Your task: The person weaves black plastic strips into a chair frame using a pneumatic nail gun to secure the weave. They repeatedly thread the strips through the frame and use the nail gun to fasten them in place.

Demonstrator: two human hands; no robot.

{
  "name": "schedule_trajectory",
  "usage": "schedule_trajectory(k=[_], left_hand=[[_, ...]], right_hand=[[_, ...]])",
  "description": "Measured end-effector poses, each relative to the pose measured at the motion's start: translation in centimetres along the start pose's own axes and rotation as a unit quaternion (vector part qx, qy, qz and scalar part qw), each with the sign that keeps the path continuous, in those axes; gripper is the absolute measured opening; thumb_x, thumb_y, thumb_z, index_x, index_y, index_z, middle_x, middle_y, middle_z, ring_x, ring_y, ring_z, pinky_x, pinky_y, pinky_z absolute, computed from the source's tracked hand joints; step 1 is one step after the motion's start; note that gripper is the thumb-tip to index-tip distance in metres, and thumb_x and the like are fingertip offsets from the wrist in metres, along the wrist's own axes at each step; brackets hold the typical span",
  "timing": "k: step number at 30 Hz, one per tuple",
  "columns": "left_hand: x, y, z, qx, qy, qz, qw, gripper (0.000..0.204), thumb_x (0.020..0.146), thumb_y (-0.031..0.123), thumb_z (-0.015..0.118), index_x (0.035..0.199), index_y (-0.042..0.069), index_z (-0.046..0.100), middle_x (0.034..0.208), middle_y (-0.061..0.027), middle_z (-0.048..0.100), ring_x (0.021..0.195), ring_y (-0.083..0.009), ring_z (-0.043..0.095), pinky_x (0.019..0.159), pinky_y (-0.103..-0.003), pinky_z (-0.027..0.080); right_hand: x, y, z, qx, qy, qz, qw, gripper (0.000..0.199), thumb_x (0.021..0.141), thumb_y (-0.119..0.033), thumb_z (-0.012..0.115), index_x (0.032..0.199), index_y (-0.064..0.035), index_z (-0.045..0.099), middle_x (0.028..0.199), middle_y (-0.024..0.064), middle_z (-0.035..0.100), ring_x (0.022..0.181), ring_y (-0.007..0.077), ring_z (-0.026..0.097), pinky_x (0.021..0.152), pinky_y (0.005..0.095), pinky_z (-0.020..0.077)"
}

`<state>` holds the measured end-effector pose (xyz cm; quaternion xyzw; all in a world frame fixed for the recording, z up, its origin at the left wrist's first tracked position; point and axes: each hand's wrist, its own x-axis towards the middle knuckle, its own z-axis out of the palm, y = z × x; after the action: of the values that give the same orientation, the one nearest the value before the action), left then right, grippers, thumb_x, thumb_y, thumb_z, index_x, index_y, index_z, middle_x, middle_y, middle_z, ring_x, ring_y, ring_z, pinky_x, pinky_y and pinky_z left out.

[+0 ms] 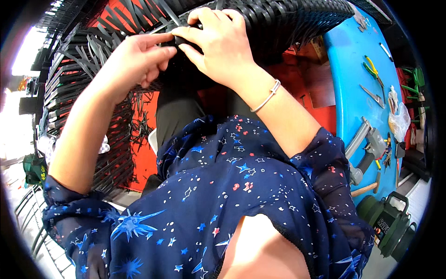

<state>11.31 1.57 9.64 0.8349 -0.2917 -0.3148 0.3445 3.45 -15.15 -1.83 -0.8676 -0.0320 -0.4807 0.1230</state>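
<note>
Person's own body, head view. Blouse (223, 195): thin dark navy fabric w/ scattered star print in bright blue, white outline and small red; larger blue starbursts toward lower left. Sleeves (325, 162) semi-sheer, same print, end approx. at elbow; forearms bare below. Neckline edge dark, finely textured. Right wrist: slim silver bangle (267, 96), open-cuff type w/ small bead ends. Left hand (132, 60) and right hand (218, 44) bare, no gloves. Legs in dark trousers (179, 114).
</note>
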Motion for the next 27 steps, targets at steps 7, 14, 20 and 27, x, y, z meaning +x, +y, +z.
schedule_trajectory(k=[7, 14, 20, 27], left_hand=[[0.5, 0.4, 0.8, -0.321, 0.019, -0.100, 0.942, 0.040, 0.103, 0.018, 0.057, 0.140, 0.001, 0.057, 0.086, 0.0021, 0.063, 0.054, -0.0007, 0.038, 0.046, -0.017, 0.034], [2.5, -2.5, -0.7, -0.186, 0.091, -0.084, 0.975, 0.029, 0.104, 0.020, 0.062, 0.129, 0.006, 0.069, 0.071, 0.0056, 0.060, 0.047, 0.0009, 0.037, 0.049, -0.018, 0.036], [3.4, -2.6, 0.0, -0.102, 0.097, -0.070, 0.988, 0.031, 0.102, 0.023, 0.068, 0.130, 0.011, 0.072, 0.066, 0.0064, 0.058, 0.046, 0.0007, 0.039, 0.047, -0.017, 0.036], [3.4, -3.0, 0.0, -0.123, 0.108, -0.075, 0.984, 0.031, 0.102, 0.024, 0.068, 0.130, 0.010, 0.072, 0.065, 0.0051, 0.058, 0.046, 0.0000, 0.040, 0.046, -0.019, 0.035]], right_hand=[[0.1, -0.4, 0.5, 0.024, -0.001, 0.022, 0.999, 0.022, 0.081, -0.024, 0.078, 0.102, -0.0188, 0.077, 0.106, 0.0008, 0.061, 0.107, 0.0194, 0.060, 0.099, 0.0444, 0.0382], [0.3, -0.9, 1.5, 0.022, 0.030, 0.011, 0.999, 0.020, 0.080, -0.024, 0.078, 0.099, -0.0175, 0.077, 0.104, 0.0014, 0.062, 0.105, 0.0193, 0.061, 0.099, 0.0443, 0.0384], [0.1, -0.1, 1.5, 0.018, 0.021, 0.021, 0.999, 0.028, 0.081, -0.027, 0.080, 0.107, -0.0194, 0.078, 0.109, -0.0001, 0.062, 0.102, 0.0201, 0.062, 0.099, 0.0430, 0.0392], [0.3, 0.1, 1.9, 0.069, 0.034, 0.004, 0.997, 0.022, 0.079, -0.023, 0.078, 0.100, -0.0165, 0.077, 0.102, 0.0016, 0.062, 0.103, 0.0212, 0.061, 0.100, 0.0435, 0.0398]])
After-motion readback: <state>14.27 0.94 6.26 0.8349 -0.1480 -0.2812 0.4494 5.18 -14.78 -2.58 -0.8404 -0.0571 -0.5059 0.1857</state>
